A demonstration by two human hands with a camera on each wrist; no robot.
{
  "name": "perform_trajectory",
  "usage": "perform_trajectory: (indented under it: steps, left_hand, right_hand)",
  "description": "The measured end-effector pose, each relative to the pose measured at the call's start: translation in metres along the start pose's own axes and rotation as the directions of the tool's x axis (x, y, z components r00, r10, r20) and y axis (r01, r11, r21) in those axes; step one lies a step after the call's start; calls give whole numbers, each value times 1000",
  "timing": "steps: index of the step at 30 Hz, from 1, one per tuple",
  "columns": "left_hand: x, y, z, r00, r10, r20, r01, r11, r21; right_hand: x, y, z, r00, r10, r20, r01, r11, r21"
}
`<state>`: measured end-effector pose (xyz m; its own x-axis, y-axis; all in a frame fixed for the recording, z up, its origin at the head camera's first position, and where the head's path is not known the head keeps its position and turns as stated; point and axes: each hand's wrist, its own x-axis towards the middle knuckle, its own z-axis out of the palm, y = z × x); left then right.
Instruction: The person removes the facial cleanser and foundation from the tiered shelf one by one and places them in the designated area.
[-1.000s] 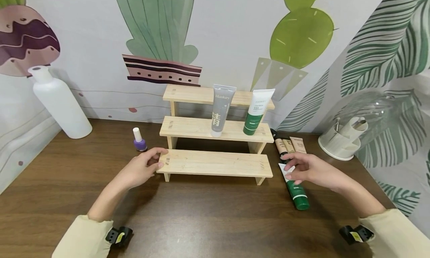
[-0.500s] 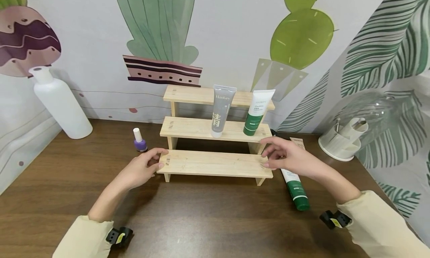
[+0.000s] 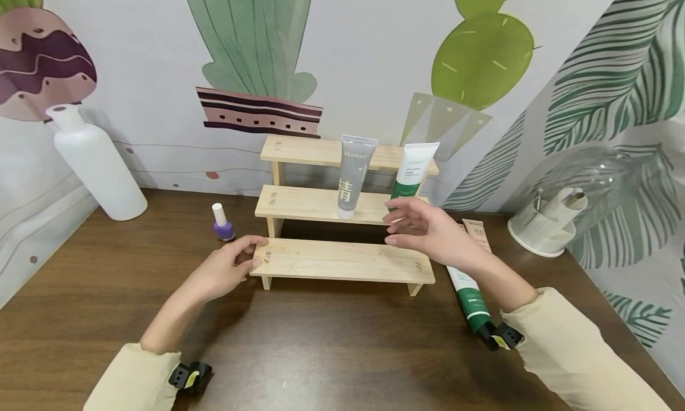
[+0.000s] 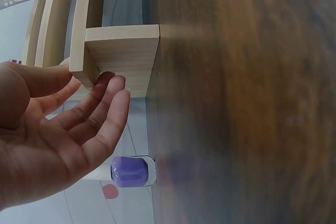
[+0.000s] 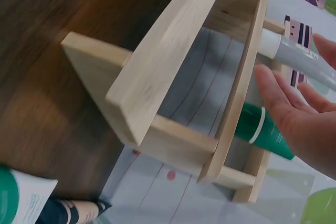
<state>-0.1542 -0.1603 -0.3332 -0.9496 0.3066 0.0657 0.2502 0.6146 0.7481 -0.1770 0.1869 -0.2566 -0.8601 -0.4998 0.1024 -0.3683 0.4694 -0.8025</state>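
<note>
A three-step wooden display rack stands on the brown table. My left hand grips the left end of its lowest step, thumb and fingers around the edge in the left wrist view. On the middle step, a grey squeeze tube and a white-and-green squeeze tube stand cap down. My right hand holds nothing, its fingers loosely bent in front of the white-and-green tube and partly hiding it. In the right wrist view, the fingers are near the grey tube and the green end of the other tube.
Right of the rack lie another white-and-green tube and a beige tube, partly behind my right arm. A purple nail polish bottle stands left of the rack. Further out are a white bottle and a clear-domed holder.
My right hand has moved left from above the lying tubes, past the rack's right end, to in front of the standing white-and-green tube. The left hand keeps its hold on the rack.
</note>
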Motion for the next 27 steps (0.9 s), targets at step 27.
perform_trajectory:
  steps: [27]
  left_hand:
    - [-1,1,0,1000,-2,-6,2,1000,12]
  right_hand:
    - [47,-5,41,961,-124,-247,177,963,202]
